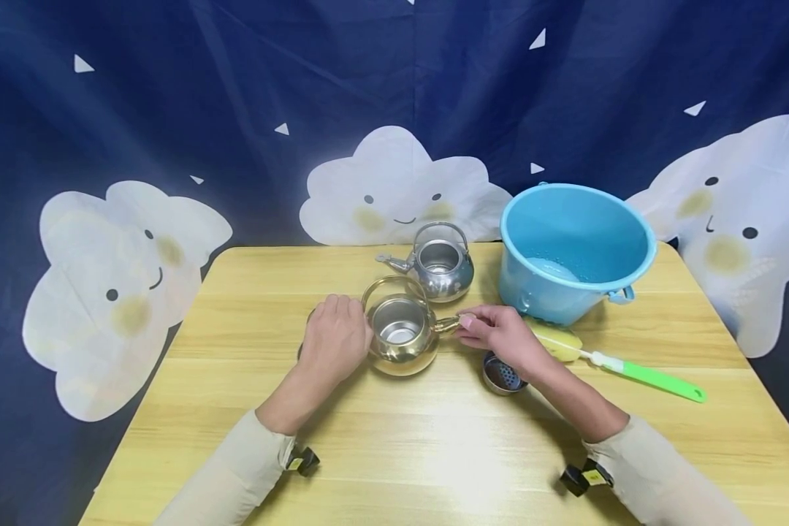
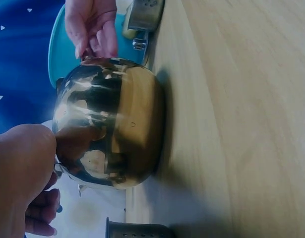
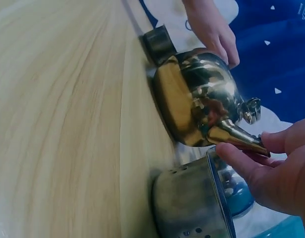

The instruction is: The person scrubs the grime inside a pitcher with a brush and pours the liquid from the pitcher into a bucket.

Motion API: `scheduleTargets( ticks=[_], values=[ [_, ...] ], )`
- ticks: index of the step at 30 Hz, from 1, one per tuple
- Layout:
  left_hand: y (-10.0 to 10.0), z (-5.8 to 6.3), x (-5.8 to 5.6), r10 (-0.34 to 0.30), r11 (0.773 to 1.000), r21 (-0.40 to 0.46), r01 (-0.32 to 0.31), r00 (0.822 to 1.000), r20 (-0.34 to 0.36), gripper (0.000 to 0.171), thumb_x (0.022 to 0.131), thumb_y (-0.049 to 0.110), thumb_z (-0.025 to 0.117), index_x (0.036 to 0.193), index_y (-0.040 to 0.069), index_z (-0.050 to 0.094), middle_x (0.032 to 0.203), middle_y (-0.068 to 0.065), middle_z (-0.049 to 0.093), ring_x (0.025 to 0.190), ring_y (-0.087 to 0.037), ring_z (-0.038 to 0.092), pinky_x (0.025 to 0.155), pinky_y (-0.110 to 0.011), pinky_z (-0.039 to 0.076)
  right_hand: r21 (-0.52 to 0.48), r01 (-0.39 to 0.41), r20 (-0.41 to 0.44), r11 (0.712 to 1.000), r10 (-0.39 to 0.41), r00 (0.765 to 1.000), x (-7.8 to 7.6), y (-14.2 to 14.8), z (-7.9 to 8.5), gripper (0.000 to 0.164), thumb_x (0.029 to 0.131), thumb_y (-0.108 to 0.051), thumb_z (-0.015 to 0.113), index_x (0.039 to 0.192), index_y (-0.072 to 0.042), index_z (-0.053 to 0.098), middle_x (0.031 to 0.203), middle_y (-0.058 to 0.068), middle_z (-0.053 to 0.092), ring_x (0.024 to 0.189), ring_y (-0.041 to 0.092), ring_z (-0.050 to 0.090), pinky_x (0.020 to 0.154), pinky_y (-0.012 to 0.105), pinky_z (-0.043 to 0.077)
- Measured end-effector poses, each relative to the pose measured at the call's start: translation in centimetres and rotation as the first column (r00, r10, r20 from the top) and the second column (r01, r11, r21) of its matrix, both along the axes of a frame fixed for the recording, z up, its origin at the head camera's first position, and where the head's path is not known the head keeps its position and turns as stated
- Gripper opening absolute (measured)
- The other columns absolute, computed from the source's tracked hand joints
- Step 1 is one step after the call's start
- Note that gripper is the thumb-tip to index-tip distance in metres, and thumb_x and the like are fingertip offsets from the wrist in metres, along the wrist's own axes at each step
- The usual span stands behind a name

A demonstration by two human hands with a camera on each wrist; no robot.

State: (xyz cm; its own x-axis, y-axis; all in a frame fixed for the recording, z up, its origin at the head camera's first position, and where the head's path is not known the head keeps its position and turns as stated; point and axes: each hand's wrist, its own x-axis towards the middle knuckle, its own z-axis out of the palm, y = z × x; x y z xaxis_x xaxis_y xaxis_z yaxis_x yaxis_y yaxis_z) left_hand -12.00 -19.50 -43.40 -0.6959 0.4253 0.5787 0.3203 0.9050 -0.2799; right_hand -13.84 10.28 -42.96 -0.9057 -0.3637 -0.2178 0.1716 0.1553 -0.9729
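Note:
A shiny gold teapot [image 1: 404, 358], lidless with its hoop handle raised, stands at the middle of the table. My right hand [image 1: 500, 332] pinches its spout [image 3: 236, 136] between thumb and fingers. On the opposite side, my left hand [image 1: 338, 332] grips the pot's side near the handle joint, its fingers partly hidden behind the pot in the left wrist view. Close below my right hand sits a perforated metal strainer [image 1: 502, 374]. Another strainer [image 3: 159, 44] stands beyond the pot, mostly covered by my left hand in the head view.
Just behind the gold pot is a silver teapot [image 1: 450, 286], also lidless. A light blue bucket [image 1: 532, 288] with wet spots inside stands at the back right. In front of it lies a yellow sponge brush [image 1: 568, 343] with a green handle [image 1: 660, 380].

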Motion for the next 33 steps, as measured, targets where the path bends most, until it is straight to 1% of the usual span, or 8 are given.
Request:
scheduleTargets(
  ticks=[6, 15, 18, 21, 26, 28, 30, 33],
  values=[
    [-0.2, 0.1, 0.0, 0.014, 1.0, 0.02, -0.017, 0.991, 0.131, 0.024, 0.098, 0.019, 0.049, 0.083, 0.003, 0.058, 0.069, -0.007, 0.055, 0.067, -0.025, 0.048, 0.058, -0.035, 0.043, -0.067, 0.031, 0.09, 0.997, -0.025, 0.996, 0.2, -0.1, 0.0, 0.039, 0.109, -0.007, 0.046, 0.14, 0.017, 0.049, 0.14, 0.038, 0.056, 0.129, 0.045, 0.063, 0.104, 0.036, 0.057],
    [-0.4, 0.2, 0.0, -0.028, 0.994, 0.112, -0.001, 0.966, 0.257, 0.025, 0.101, 0.019, 0.05, 0.087, 0.002, 0.06, 0.07, -0.008, 0.058, 0.068, -0.026, 0.052, 0.06, -0.037, 0.047, -0.12, 0.047, 0.113, 0.992, -0.033, 0.993, 0.6, -0.6, -0.3, 0.043, 0.111, -0.01, 0.043, 0.141, 0.02, 0.044, 0.139, 0.042, 0.055, 0.128, 0.043, 0.064, 0.103, 0.032, 0.057],
    [-0.4, 0.2, 0.2, -0.029, 0.993, 0.121, -0.007, 0.957, 0.289, 0.025, 0.101, 0.019, 0.05, 0.087, 0.002, 0.061, 0.07, -0.007, 0.057, 0.067, -0.024, 0.052, 0.059, -0.035, 0.048, -0.126, 0.063, 0.119, 0.99, -0.048, 0.992, 0.7, -0.7, -0.2, 0.04, 0.111, -0.01, 0.042, 0.136, 0.021, 0.047, 0.137, 0.041, 0.056, 0.126, 0.041, 0.066, 0.104, 0.032, 0.057],
    [-0.3, 0.3, 0.4, -0.03, 0.987, 0.16, -0.031, 0.931, 0.363, 0.025, 0.102, 0.02, 0.05, 0.089, 0.002, 0.06, 0.072, -0.005, 0.056, 0.066, -0.021, 0.051, 0.055, -0.031, 0.048, -0.119, 0.088, 0.124, 0.989, -0.073, 0.99, 0.9, -0.8, -0.1, 0.038, 0.111, -0.01, 0.042, 0.132, 0.02, 0.05, 0.129, 0.037, 0.064, 0.123, 0.039, 0.068, 0.102, 0.031, 0.058],
    [0.0, 0.6, 0.8, -0.049, 0.954, 0.278, -0.113, 0.855, 0.517, 0.024, 0.106, 0.023, 0.045, 0.097, 0.004, 0.055, 0.071, -0.003, 0.052, 0.058, -0.016, 0.053, 0.042, -0.025, 0.044, -0.102, 0.121, 0.107, 0.987, -0.11, 0.988, 1.0, -0.8, 0.0, 0.038, 0.111, -0.01, 0.042, 0.134, 0.019, 0.051, 0.128, 0.037, 0.064, 0.119, 0.036, 0.071, 0.099, 0.028, 0.059],
    [0.1, 0.6, 1.0, -0.064, 0.94, 0.315, -0.134, 0.835, 0.547, 0.023, 0.107, 0.024, 0.044, 0.098, 0.005, 0.053, 0.066, -0.001, 0.05, 0.051, -0.015, 0.051, 0.037, -0.022, 0.038, -0.094, 0.128, 0.093, 0.987, -0.12, 0.988, 1.0, -0.7, 0.2, 0.038, 0.111, -0.009, 0.042, 0.135, 0.019, 0.051, 0.133, 0.039, 0.06, 0.118, 0.036, 0.071, 0.098, 0.028, 0.059],
    [0.1, 0.6, 1.2, -0.073, 0.931, 0.336, -0.14, 0.832, 0.549, 0.022, 0.107, 0.025, 0.043, 0.098, 0.006, 0.051, 0.059, 0.001, 0.047, 0.045, -0.013, 0.048, 0.031, -0.021, 0.033, -0.084, 0.129, 0.078, 0.988, -0.123, 0.989, 1.0, -0.6, 0.4, 0.038, 0.111, -0.008, 0.042, 0.137, 0.019, 0.05, 0.135, 0.04, 0.059, 0.119, 0.036, 0.07, 0.099, 0.028, 0.059],
    [0.2, 0.5, 1.4, -0.082, 0.929, 0.35, -0.122, 0.854, 0.515, 0.021, 0.108, 0.023, 0.044, 0.098, 0.005, 0.051, 0.055, 0.003, 0.045, 0.041, -0.011, 0.043, 0.03, -0.018, 0.029, -0.084, 0.122, 0.059, 0.989, -0.118, 0.991, 1.0, -0.6, 0.7, 0.037, 0.11, -0.007, 0.042, 0.135, 0.019, 0.05, 0.137, 0.039, 0.058, 0.12, 0.036, 0.07, 0.1, 0.03, 0.058]
  ],
)
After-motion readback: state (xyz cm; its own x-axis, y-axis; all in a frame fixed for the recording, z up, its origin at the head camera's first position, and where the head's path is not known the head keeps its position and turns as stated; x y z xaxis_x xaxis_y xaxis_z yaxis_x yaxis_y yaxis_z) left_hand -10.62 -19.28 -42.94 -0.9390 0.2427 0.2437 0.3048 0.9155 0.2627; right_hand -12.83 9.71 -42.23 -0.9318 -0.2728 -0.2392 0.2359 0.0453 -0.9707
